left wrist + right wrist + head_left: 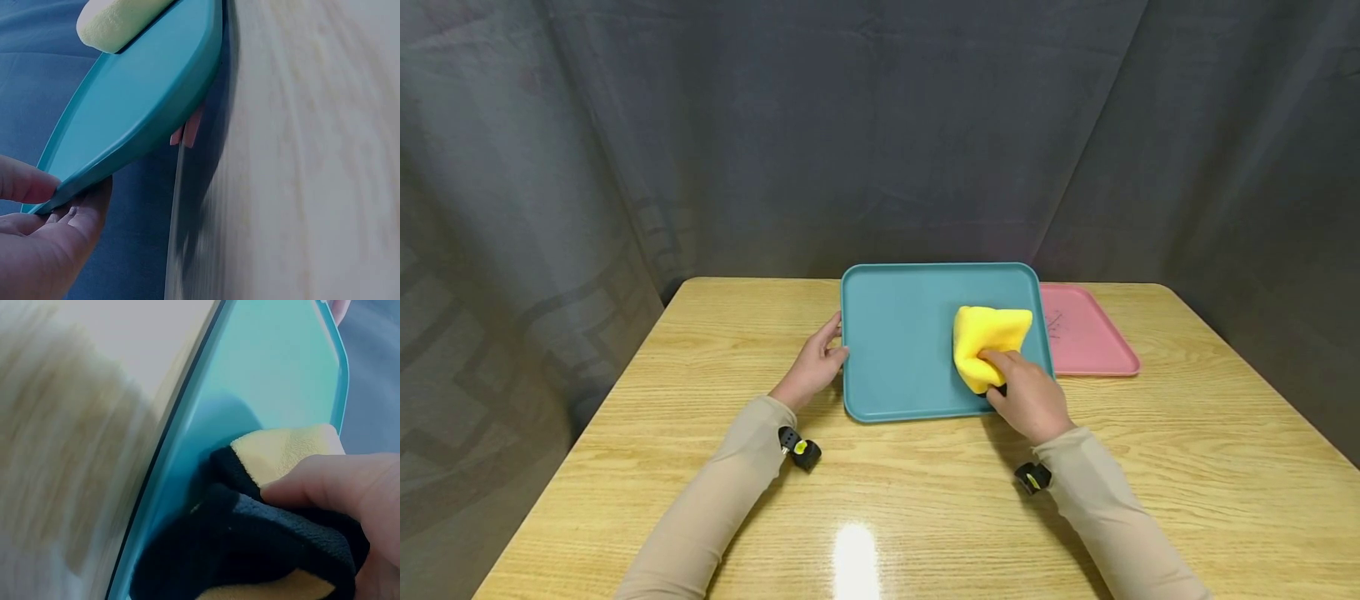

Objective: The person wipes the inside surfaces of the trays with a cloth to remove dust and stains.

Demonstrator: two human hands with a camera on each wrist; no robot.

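A teal tray [898, 342] is raised at its left side, where my left hand [817, 360] pinches the rim. In the left wrist view the thumb lies over the tray's edge [125, 147] and the fingers are underneath. My right hand [1032, 398] grips a bunched cloth [988, 333], yellow on one face and black on the other, against the right part of the tray. The right wrist view shows the thumb pressed into the cloth's folds [281, 453], with the black side [250, 528] turned toward the near edge.
A pink tray [1097, 337] with dark marks on its surface lies on the wooden table [760, 500], partly covered by the teal tray at the right. A dark grey curtain [865, 142] hangs behind the table's far edge.
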